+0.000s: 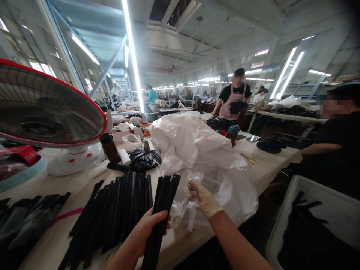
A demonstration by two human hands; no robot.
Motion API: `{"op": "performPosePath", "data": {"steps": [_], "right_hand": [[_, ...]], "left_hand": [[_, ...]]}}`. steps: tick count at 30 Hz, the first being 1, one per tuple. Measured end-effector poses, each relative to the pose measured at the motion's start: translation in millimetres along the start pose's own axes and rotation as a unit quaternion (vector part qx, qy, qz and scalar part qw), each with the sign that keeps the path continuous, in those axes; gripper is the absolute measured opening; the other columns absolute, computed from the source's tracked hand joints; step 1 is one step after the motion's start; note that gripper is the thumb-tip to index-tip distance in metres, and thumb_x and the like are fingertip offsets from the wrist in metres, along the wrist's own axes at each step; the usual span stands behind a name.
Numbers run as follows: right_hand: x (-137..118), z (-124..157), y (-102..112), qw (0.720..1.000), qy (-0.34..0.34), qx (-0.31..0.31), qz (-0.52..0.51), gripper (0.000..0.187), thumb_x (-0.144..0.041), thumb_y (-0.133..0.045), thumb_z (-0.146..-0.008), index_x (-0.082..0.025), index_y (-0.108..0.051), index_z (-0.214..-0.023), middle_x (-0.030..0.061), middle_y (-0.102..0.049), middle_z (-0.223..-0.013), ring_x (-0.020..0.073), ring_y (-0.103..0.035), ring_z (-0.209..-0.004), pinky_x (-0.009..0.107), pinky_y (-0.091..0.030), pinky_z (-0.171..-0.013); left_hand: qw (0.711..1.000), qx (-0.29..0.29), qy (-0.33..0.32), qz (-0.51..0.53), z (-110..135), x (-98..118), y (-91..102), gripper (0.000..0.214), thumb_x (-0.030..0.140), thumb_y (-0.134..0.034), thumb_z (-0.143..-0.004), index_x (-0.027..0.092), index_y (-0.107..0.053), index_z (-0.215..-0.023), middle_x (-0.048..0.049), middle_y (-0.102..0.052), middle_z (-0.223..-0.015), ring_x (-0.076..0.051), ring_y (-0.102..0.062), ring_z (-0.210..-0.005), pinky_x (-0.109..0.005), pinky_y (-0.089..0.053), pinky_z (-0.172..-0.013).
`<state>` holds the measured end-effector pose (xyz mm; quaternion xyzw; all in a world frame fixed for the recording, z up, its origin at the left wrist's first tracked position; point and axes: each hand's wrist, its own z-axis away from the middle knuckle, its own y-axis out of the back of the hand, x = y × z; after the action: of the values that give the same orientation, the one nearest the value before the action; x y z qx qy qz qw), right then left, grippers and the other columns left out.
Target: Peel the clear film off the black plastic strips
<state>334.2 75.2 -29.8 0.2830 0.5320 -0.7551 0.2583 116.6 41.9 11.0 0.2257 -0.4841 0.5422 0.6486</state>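
My left hand point(146, 227) is bare and closed around a bundle of long flat black strips point(166, 191), held upright and slightly tilted over the table's front edge. My right hand point(206, 199), in a pale thin glove, is closed in a pinch on a translucent white plastic strip point(192, 214) that hangs down below the fingers. Behind that hand bulges a large crumpled white plastic bag point(194, 142). A spread row of similar black strips point(115, 210) lies on the table left of my left hand.
At left stands a red-rimmed fan point(53, 108). Near it are a dark bottle point(109, 148) and a tangle of black strips point(144, 159). Yellow-handled pliers point(249, 159) lie right of the bag. A white bin point(334, 210) holds black pieces. One person point(337, 142) is at right, another point(234, 95) beyond the table.
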Motion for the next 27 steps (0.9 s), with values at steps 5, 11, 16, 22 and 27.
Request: {"op": "performPosePath", "data": {"steps": [5,11,16,22,27], "right_hand": [[-1.1,-0.3,-5.6,0.999,0.004,0.028,0.02,0.021,-0.029,-0.074,-0.067,-0.016,-0.057,-0.066,-0.0055,-0.053,-0.047,0.0041,-0.038,-0.033,0.018,-0.036,-0.035],[-5.8,8.9,-15.5,0.997,0.028,0.056,0.052,0.024,-0.03,-0.075,-0.062,-0.016,-0.056,-0.058,-0.0079,-0.043,-0.037,0.0056,-0.038,-0.033,0.02,-0.032,-0.036],[-8.3,17.2,-23.8,0.991,0.072,0.081,0.077,0.027,-0.033,-0.078,-0.057,-0.015,-0.058,-0.06,-0.0075,-0.048,-0.041,0.0048,-0.037,-0.036,0.02,-0.028,-0.037],[-9.9,19.3,-21.8,0.984,0.108,0.094,0.109,0.03,-0.037,-0.08,-0.054,-0.015,-0.059,-0.061,-0.0077,-0.048,-0.042,0.0058,-0.037,-0.039,0.022,-0.028,-0.041],[12.3,30.0,-29.1,0.976,0.136,0.082,0.149,0.031,-0.04,-0.077,-0.06,-0.014,-0.061,-0.061,-0.0072,-0.047,-0.042,0.0065,-0.039,-0.042,0.022,-0.03,-0.046]], "left_hand": [[0.992,0.042,-0.048,-0.113,2.8,-0.1,-5.2,0.028,0.033,-0.07,-0.061,0.015,-0.059,-0.079,0.0007,-0.061,-0.052,-0.012,-0.054,-0.046,-0.022,-0.037,-0.048],[0.979,0.039,-0.086,-0.179,0.9,5.4,-5.5,0.024,0.027,-0.066,-0.061,0.015,-0.061,-0.081,0.0056,-0.055,-0.047,-0.012,-0.053,-0.042,-0.022,-0.035,-0.043],[0.975,0.04,-0.096,-0.195,-5.7,4.0,1.5,0.019,0.022,-0.063,-0.061,0.015,-0.058,-0.077,0.0059,-0.054,-0.052,-0.012,-0.054,-0.042,-0.022,-0.038,-0.044],[0.962,0.065,-0.12,-0.237,-1.8,4.8,3.1,0.017,0.025,-0.062,-0.062,0.016,-0.058,-0.076,0.0046,-0.054,-0.053,-0.014,-0.055,-0.045,-0.024,-0.04,-0.047],[0.942,0.1,-0.152,-0.283,-3.2,10.0,-7.7,0.016,0.03,-0.059,-0.062,0.017,-0.056,-0.072,0.004,-0.054,-0.049,-0.016,-0.056,-0.048,-0.025,-0.04,-0.049]]}}
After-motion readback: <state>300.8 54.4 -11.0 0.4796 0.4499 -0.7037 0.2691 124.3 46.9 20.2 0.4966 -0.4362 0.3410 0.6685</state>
